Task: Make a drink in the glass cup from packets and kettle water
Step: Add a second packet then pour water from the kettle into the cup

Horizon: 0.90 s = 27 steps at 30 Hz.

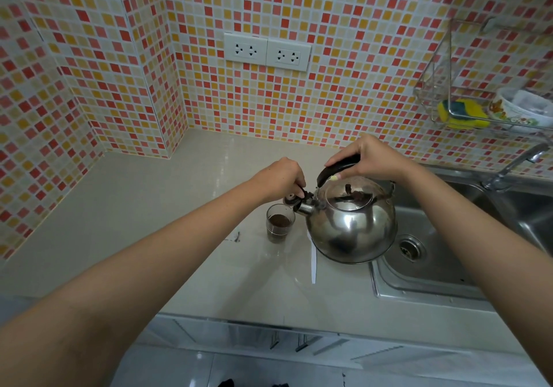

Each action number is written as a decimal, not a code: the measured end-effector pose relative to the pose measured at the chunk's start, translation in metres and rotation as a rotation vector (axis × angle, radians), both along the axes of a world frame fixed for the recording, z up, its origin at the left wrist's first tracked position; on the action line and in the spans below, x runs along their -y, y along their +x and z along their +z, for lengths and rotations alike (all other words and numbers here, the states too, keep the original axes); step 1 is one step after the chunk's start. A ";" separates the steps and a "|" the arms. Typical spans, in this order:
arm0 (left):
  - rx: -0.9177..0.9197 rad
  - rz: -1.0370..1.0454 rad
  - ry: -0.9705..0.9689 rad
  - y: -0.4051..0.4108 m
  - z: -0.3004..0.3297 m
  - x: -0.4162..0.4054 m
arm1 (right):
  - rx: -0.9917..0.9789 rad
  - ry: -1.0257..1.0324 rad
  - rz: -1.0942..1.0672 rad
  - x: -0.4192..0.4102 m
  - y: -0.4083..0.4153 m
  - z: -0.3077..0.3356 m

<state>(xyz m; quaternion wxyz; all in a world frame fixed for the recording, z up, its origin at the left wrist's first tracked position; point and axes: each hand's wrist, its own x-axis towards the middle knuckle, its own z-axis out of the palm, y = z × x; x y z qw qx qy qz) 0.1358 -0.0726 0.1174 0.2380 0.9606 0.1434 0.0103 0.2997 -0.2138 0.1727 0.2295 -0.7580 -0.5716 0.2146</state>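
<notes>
A shiny steel kettle (pixel 353 225) hangs just above the counter edge beside the sink, tilted slightly toward the left. My right hand (pixel 374 159) grips its black handle from above. My left hand (pixel 284 177) pinches the black spout cap (pixel 300 196), which is flipped up off the spout. Directly under the spout stands a small glass cup (pixel 279 222) with brown powder at its bottom. A white strip, possibly a packet (pixel 313 262), lies on the counter below the kettle.
The beige counter (pixel 149 222) runs left to a tiled corner. A steel sink (pixel 434 261) with a tap (pixel 514 165) lies on the right. A wire rack (pixel 478 111) holding a sponge and a bowl hangs on the wall. Two sockets (pixel 266 51) sit above.
</notes>
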 end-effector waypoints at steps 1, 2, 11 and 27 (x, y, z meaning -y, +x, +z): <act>0.013 0.006 -0.012 0.000 0.000 -0.001 | -0.016 0.010 -0.004 0.002 0.001 0.000; 0.027 0.011 -0.025 -0.001 0.001 -0.002 | -0.033 0.022 -0.010 0.003 0.002 0.000; 0.117 0.090 -0.161 0.001 0.006 -0.018 | -0.016 0.079 -0.095 0.011 0.015 0.013; 0.129 0.194 -0.184 0.073 0.018 -0.063 | 0.167 0.080 -0.229 -0.033 0.070 0.016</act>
